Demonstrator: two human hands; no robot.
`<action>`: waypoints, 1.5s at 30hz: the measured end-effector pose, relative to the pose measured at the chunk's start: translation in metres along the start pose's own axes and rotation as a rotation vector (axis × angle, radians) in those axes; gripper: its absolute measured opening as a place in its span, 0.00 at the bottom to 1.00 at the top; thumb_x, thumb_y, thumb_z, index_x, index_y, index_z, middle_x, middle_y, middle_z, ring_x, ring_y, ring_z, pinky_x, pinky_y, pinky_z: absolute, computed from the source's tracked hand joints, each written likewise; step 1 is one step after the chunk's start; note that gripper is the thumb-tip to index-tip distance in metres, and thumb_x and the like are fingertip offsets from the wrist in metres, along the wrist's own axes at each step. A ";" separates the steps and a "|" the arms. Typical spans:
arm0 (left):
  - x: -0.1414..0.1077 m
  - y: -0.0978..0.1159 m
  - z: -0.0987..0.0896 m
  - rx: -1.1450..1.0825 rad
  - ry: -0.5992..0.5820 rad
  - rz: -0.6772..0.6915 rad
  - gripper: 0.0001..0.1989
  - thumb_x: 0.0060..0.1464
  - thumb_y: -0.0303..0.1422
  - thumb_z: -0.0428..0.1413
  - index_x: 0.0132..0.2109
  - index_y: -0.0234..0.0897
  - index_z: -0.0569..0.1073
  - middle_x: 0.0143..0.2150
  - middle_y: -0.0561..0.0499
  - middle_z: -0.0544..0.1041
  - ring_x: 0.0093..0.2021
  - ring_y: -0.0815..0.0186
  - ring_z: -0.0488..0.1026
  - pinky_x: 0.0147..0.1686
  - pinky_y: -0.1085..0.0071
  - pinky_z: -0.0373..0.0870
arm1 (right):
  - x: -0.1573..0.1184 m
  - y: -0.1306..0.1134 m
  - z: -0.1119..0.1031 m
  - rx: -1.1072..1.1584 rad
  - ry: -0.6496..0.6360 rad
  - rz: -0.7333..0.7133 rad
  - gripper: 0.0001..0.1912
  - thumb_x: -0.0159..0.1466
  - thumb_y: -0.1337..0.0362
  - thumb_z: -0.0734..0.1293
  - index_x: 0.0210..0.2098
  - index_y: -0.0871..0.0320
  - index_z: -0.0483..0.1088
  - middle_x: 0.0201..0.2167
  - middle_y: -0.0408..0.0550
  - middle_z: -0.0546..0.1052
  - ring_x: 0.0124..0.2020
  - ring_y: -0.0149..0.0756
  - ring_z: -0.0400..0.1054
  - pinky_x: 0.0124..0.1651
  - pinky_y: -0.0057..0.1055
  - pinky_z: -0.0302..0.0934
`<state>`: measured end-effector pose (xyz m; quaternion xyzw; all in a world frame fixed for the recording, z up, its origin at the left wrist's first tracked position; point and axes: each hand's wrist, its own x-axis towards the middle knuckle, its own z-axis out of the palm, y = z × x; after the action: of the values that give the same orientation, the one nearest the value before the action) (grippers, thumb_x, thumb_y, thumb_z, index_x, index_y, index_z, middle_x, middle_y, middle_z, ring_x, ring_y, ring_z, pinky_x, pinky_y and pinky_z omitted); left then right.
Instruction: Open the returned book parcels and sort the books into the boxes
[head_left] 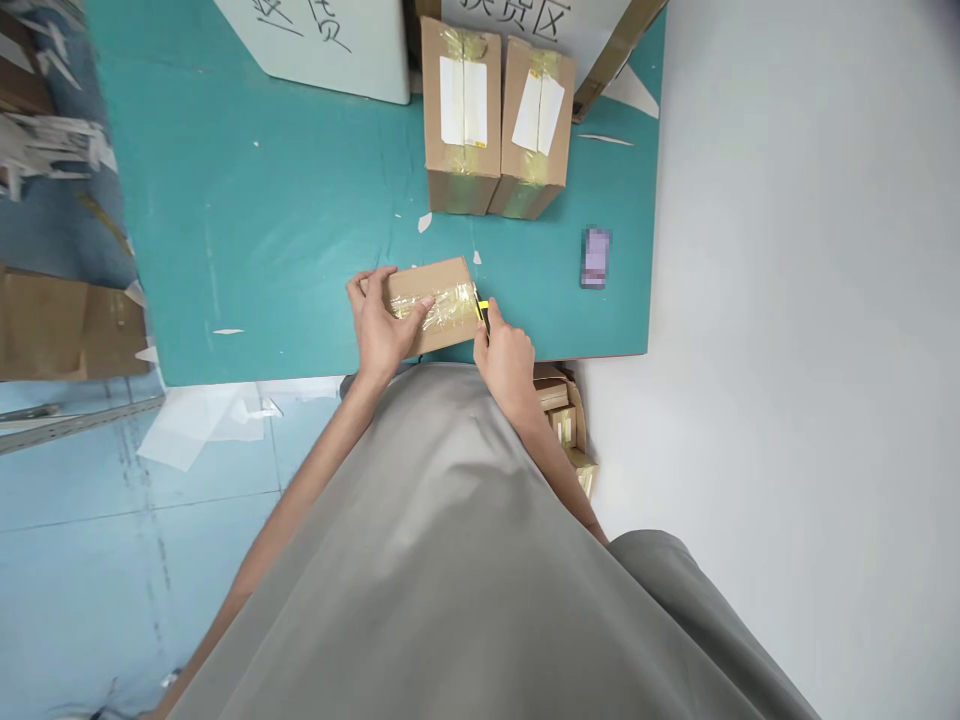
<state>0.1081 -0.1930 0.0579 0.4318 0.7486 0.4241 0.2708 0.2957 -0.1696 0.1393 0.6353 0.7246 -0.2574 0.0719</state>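
By the bench's near edge (pixel 255 371), the left hand (pixel 381 335) clasps a taped box (pixel 450 290); the right hand (pixel 511 362) grips a cutter (pixel 484 314).

A white wall (pixel 810 300) flanks the teal table (pixel 262 230)

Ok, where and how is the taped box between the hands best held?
Probably grip the taped box by its left end, from the left: it runs left to right, looks narrow enough for the left hand to span, and that end lies away from the yellow-and-black tool in the right hand.
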 end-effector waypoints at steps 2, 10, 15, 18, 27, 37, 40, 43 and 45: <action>0.000 0.000 0.000 0.002 -0.006 -0.005 0.37 0.51 0.54 0.70 0.62 0.43 0.72 0.64 0.38 0.64 0.70 0.43 0.62 0.71 0.46 0.61 | -0.002 -0.001 -0.001 0.006 -0.002 0.016 0.30 0.79 0.62 0.52 0.77 0.64 0.55 0.46 0.61 0.84 0.47 0.53 0.79 0.52 0.42 0.68; -0.001 0.001 0.002 0.022 0.009 -0.001 0.35 0.52 0.50 0.71 0.62 0.42 0.72 0.63 0.38 0.65 0.69 0.44 0.63 0.70 0.47 0.63 | -0.002 -0.013 -0.005 0.003 -0.017 0.063 0.31 0.77 0.65 0.52 0.77 0.65 0.54 0.45 0.66 0.83 0.46 0.57 0.80 0.51 0.49 0.70; -0.002 0.003 0.002 0.026 0.028 -0.026 0.34 0.53 0.49 0.70 0.62 0.43 0.73 0.63 0.39 0.66 0.69 0.44 0.63 0.71 0.47 0.62 | -0.006 -0.012 -0.005 -0.026 -0.013 0.045 0.30 0.77 0.64 0.55 0.77 0.62 0.55 0.40 0.64 0.83 0.44 0.55 0.80 0.49 0.48 0.71; -0.003 0.003 0.001 0.028 0.033 -0.030 0.33 0.53 0.50 0.70 0.61 0.43 0.73 0.62 0.39 0.66 0.68 0.44 0.64 0.71 0.47 0.62 | -0.015 -0.007 -0.002 -0.076 -0.066 0.066 0.29 0.77 0.66 0.55 0.75 0.64 0.58 0.40 0.65 0.83 0.42 0.55 0.80 0.49 0.48 0.71; 0.004 -0.006 -0.003 0.005 -0.014 -0.006 0.36 0.53 0.53 0.69 0.63 0.43 0.73 0.63 0.39 0.65 0.69 0.45 0.63 0.72 0.47 0.61 | -0.045 0.003 -0.023 -0.139 -0.125 0.018 0.25 0.76 0.64 0.57 0.70 0.61 0.65 0.35 0.60 0.83 0.38 0.53 0.80 0.45 0.42 0.70; 0.013 -0.065 -0.072 -0.025 -0.145 -0.034 0.43 0.53 0.57 0.67 0.70 0.44 0.69 0.69 0.37 0.68 0.71 0.49 0.66 0.73 0.51 0.60 | 0.067 0.063 0.033 0.547 0.024 -0.012 0.16 0.78 0.57 0.59 0.52 0.60 0.72 0.44 0.56 0.84 0.32 0.37 0.79 0.42 0.33 0.72; 0.004 -0.084 -0.098 -0.101 -0.097 -0.156 0.53 0.49 0.60 0.69 0.75 0.43 0.61 0.75 0.34 0.63 0.74 0.48 0.64 0.73 0.50 0.60 | 0.099 0.060 0.075 0.778 -0.108 0.035 0.13 0.76 0.57 0.62 0.50 0.61 0.70 0.41 0.53 0.83 0.30 0.32 0.77 0.37 0.29 0.72; -0.013 -0.092 -0.117 -0.134 -0.025 -0.305 0.52 0.53 0.62 0.65 0.76 0.44 0.58 0.76 0.31 0.62 0.71 0.49 0.69 0.68 0.49 0.69 | 0.101 0.047 0.101 0.971 -0.249 0.008 0.16 0.74 0.53 0.65 0.48 0.60 0.70 0.34 0.46 0.81 0.26 0.28 0.73 0.33 0.27 0.71; -0.023 -0.094 -0.123 -0.158 -0.003 -0.356 0.46 0.60 0.63 0.58 0.75 0.45 0.60 0.75 0.32 0.64 0.69 0.50 0.72 0.64 0.49 0.73 | 0.095 0.039 0.107 1.042 -0.285 -0.022 0.19 0.72 0.48 0.67 0.46 0.59 0.71 0.31 0.43 0.80 0.25 0.28 0.72 0.32 0.27 0.72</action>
<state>-0.0152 -0.2880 0.0376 0.2707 0.7771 0.4262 0.3758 0.2918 -0.1326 -0.0047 0.5381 0.4907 -0.6669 -0.1578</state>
